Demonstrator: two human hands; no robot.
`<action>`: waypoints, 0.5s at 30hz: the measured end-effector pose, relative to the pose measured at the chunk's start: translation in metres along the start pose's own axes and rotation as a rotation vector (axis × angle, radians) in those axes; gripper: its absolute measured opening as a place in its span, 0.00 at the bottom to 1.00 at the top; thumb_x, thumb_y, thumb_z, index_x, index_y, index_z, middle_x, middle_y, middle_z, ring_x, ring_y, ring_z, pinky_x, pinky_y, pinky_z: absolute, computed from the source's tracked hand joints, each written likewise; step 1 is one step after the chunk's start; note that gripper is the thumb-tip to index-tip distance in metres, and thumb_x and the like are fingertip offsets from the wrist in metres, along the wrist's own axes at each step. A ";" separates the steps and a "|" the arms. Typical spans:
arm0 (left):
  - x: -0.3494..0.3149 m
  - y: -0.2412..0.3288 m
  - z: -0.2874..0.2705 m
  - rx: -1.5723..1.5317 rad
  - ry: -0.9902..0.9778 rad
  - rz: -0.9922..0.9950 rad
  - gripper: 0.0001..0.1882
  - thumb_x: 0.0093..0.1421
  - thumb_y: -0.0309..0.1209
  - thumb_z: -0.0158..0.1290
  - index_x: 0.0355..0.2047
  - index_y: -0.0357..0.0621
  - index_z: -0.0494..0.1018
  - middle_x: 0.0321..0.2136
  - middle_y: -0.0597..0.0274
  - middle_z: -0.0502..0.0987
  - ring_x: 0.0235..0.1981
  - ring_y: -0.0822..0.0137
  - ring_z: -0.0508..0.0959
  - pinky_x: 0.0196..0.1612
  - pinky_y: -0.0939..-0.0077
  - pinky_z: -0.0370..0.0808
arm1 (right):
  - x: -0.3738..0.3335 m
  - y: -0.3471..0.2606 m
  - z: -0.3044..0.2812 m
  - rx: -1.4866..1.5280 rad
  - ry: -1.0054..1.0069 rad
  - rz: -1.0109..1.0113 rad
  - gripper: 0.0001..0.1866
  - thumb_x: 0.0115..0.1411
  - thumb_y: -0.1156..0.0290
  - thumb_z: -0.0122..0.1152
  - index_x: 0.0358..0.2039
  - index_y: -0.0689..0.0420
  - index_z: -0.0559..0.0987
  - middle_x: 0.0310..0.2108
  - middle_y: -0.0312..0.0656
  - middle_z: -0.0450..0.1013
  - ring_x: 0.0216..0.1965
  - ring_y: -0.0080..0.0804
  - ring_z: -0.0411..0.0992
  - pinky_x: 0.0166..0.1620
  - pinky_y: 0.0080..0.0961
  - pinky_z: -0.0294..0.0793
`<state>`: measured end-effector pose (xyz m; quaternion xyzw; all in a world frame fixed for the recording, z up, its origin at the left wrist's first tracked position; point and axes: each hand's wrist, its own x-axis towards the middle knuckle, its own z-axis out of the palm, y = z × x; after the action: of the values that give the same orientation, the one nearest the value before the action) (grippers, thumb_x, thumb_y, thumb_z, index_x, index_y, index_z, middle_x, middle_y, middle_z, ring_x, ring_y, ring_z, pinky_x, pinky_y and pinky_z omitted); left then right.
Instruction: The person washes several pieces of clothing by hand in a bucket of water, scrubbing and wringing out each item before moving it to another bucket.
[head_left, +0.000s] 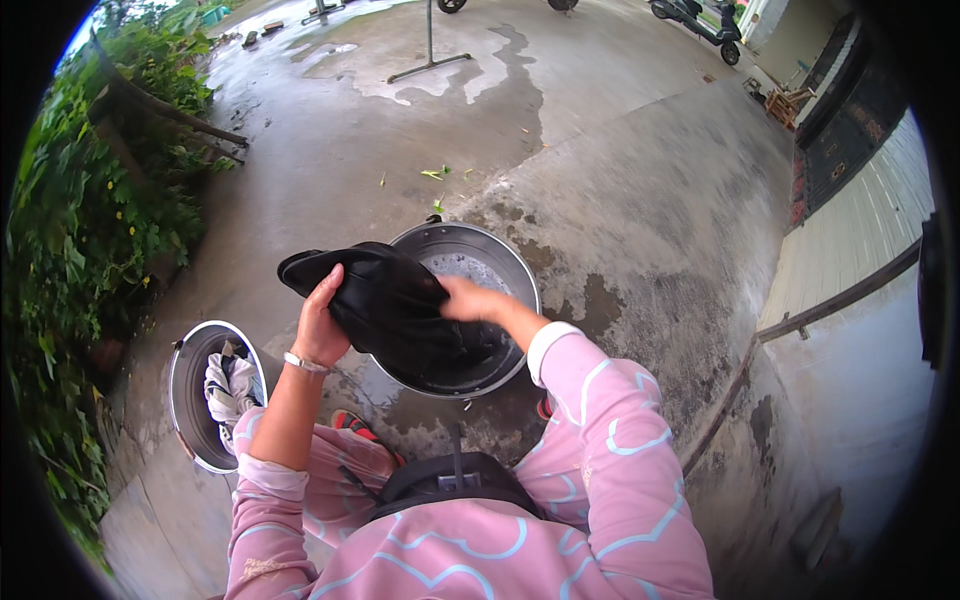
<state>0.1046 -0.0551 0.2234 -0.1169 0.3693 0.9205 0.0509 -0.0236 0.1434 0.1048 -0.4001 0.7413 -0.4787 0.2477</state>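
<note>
A dark, wet-looking black garment [385, 300] is stretched between my hands, its lower part hanging down into a round metal basin [527, 285]. My left hand [322, 322] grips its left end, which sticks out past the basin's rim, with the thumb on top. Over the basin, my right hand [468, 299] is closed on the garment's right side; motion blurs it a little and its fingertips are hidden. Soapy-looking water [462, 268] with bubbles shows in the far part of the basin. What kind of garment it is, I cannot tell.
A metal bucket [262, 372] with light and dark cloths [232, 380] stands left of my knees. Wet patches mark the concrete floor [640, 190]. Green bushes [110, 220] line the left side; a wall [850, 260] runs along the right. Farther off are a metal stand [430, 66] and a scooter [705, 28].
</note>
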 end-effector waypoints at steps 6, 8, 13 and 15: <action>-0.003 0.032 -0.019 -0.237 -0.091 0.026 0.23 0.61 0.42 0.42 0.46 0.34 0.68 0.46 0.52 0.72 0.47 0.58 0.72 0.55 0.65 0.64 | -0.007 -0.035 -0.036 0.023 -0.060 0.288 0.12 0.55 0.64 0.56 0.31 0.61 0.78 0.28 0.33 0.75 0.32 0.19 0.70 0.34 0.21 0.67; 0.001 0.041 -0.027 -0.308 -0.077 0.015 0.24 0.61 0.43 0.41 0.44 0.31 0.68 0.44 0.50 0.73 0.46 0.57 0.73 0.55 0.65 0.64 | -0.014 -0.043 -0.063 0.249 0.043 0.191 0.12 0.57 0.65 0.54 0.33 0.62 0.77 0.29 0.33 0.74 0.30 0.17 0.69 0.34 0.19 0.68; 0.015 0.038 -0.048 -0.325 0.000 -0.055 0.23 0.61 0.42 0.42 0.43 0.32 0.69 0.42 0.51 0.74 0.43 0.58 0.74 0.52 0.66 0.67 | -0.022 -0.108 -0.085 0.736 0.195 0.093 0.12 0.61 0.67 0.49 0.37 0.61 0.74 0.33 0.36 0.74 0.33 0.20 0.71 0.38 0.18 0.71; 0.022 0.032 -0.051 -0.265 0.029 -0.093 0.22 0.61 0.42 0.43 0.42 0.34 0.69 0.42 0.52 0.74 0.41 0.61 0.75 0.51 0.68 0.68 | -0.019 -0.120 -0.082 0.865 0.262 0.102 0.12 0.61 0.66 0.49 0.37 0.61 0.74 0.33 0.37 0.74 0.32 0.22 0.72 0.38 0.20 0.72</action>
<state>0.0863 -0.1137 0.2038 -0.1531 0.2394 0.9560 0.0723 -0.0322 0.1749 0.2478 -0.1589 0.5170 -0.7781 0.3195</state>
